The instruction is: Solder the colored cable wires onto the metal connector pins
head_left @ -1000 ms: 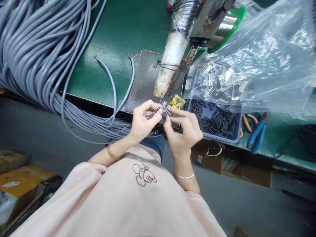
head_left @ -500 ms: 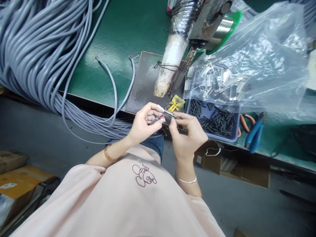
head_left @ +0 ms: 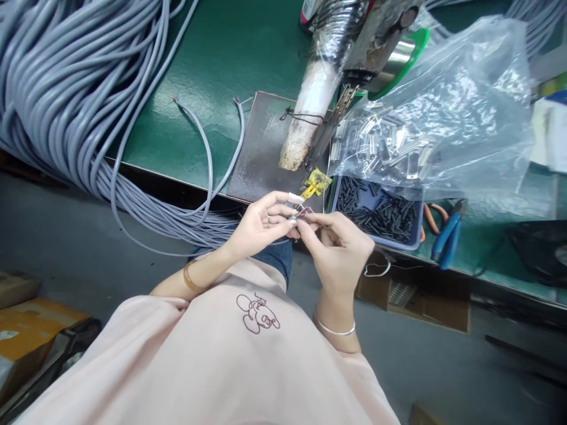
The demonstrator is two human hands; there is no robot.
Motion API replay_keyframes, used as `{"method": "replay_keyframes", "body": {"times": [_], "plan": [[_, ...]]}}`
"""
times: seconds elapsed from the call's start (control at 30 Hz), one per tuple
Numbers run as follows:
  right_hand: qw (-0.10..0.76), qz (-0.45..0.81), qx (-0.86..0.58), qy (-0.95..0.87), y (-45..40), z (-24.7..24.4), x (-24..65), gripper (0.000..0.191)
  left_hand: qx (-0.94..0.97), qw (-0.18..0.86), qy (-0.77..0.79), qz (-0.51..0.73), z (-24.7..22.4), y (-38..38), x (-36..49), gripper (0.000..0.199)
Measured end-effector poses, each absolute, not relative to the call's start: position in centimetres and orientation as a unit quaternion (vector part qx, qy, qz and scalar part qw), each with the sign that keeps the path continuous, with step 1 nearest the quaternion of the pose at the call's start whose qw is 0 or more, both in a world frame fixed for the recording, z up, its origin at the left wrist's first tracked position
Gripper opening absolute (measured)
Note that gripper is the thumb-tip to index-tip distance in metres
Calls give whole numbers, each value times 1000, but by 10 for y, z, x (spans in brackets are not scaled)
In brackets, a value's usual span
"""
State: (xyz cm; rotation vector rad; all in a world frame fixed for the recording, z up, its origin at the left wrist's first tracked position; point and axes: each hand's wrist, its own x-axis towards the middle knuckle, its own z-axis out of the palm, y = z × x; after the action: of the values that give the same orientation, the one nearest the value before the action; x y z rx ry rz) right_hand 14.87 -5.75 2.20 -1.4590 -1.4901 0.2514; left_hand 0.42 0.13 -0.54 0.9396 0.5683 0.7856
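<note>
My left hand (head_left: pixel 266 223) pinches a small metal connector (head_left: pixel 297 208) between taped fingertips, just in front of the dark board. Fingers of my right hand (head_left: pixel 334 242) close on thin coloured wires (head_left: pixel 303 211) right beside the connector. Fingertips partly cover both parts. A yellow piece (head_left: pixel 317 183) lies just beyond my hands on the dark board (head_left: pixel 254 150). Above the board hangs a wrapped white cylinder (head_left: pixel 305 118) next to a rusty metal arm (head_left: pixel 332 121).
Grey cables (head_left: pixel 80 88) fill the left. To the right are a blue tray (head_left: pixel 414 239) of black sleeves, a clear bag (head_left: pixel 478 106) over metal connectors, and blue-handled cutters (head_left: pixel 447 239). A solder spool (head_left: pixel 401 62) stands behind.
My right hand has shifted from the connector's right end to the coloured wires, which now show more. The connector has turned and is more hidden. The view has shifted slightly.
</note>
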Motion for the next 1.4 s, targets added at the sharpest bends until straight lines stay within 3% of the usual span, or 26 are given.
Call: {"method": "replay_keyframes", "body": {"times": [0.5, 0.83, 0.97, 1.1, 1.4], "plan": [[487, 269, -607, -567, -54, 15, 153, 8, 501, 762, 241, 332, -7, -1, 1, 37], [522, 199, -602, -570, -57, 14, 151, 9, 434, 772, 274, 376, 1, -4, 6, 21], [608, 146, -576, -526, -58, 10, 156, 5, 430, 758, 300, 387, 7, -3, 6, 23], [690, 72, -528, -490, -60, 8, 157, 17, 419, 755, 314, 395, 10, -1, 6, 24], [529, 24, -523, -668, -65, 3, 150, 14, 398, 754, 330, 406, 12, 1, 5, 23]]}}
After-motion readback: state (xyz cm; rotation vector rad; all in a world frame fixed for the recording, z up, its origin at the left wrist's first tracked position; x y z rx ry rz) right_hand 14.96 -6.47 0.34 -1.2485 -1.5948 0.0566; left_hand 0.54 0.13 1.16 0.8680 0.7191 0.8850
